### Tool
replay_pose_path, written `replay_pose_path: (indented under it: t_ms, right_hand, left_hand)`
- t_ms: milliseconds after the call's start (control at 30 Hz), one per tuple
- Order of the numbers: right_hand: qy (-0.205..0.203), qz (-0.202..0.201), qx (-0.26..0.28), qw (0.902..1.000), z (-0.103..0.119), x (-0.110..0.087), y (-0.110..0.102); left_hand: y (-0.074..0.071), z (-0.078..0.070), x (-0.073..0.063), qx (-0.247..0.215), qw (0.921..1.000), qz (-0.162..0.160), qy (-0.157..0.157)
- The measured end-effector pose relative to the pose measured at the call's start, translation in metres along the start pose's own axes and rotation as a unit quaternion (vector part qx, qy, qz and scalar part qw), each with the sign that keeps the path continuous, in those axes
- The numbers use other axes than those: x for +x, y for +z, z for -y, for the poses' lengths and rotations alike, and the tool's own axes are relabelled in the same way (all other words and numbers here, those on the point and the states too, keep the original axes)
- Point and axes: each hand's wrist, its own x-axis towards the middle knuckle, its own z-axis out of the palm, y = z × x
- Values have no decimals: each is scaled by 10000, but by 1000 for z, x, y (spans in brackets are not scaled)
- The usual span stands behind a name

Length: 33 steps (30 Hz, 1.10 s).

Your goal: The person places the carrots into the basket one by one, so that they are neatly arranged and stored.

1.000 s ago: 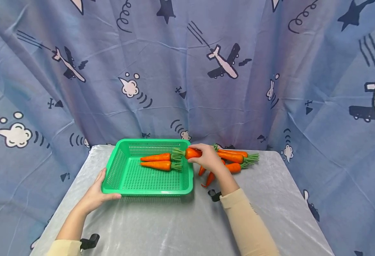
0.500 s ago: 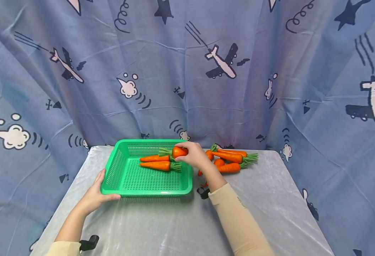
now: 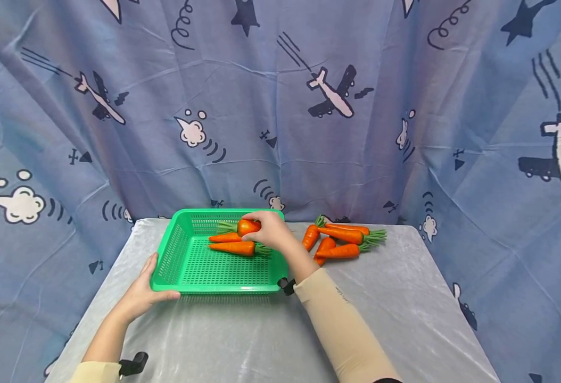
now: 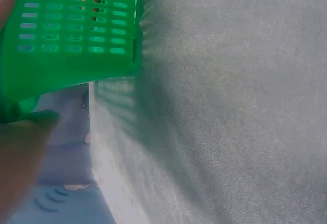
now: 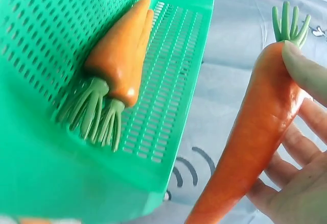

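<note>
Head view: the right hand (image 3: 270, 230) pinched a carrot (image 3: 248, 227) over the far side of the basket (image 3: 218, 289); the left hand (image 3: 141, 291) lay spread against its near left corner. Left wrist: it seemed to steady the wall. Right wrist: 2 more carrots (image 5: 113, 55) lay inside; gentle lowering beside them seemed best.

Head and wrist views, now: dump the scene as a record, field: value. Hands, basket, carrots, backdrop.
left hand: rests against the near left corner of the perforated green basket, thumb at the front
right hand: holds one carrot near its leafy end
held carrot position: over the far part of the basket in the head view, greens pointing left; height unclear
basket contents: two carrots, side by side
loose carrots: at least five, overlapping, right of the basket
surface: grey cloth-covered table
backdrop: blue airplane-print curtain
</note>
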Motion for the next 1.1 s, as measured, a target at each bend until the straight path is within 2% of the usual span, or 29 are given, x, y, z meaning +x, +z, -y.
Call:
replay_pose_path:
  t_ms: [267,433,767,1100]
  right_hand:
    - [183,205,75,9996,11,27,18]
    - [271,372,-66,9989,10,43,35]
    - [550,941,-294,9936,4,60,61]
    - [778,767,-274,9936,-14,75,76]
  left_hand:
    - [-3,1,-1,42,10000,-35,-27]
    - [-4,2,0,31,10000,-69,21]
    - [0,6,2,69,9999,-90,6]
    - [1,7,4,60,9999,-137,8]
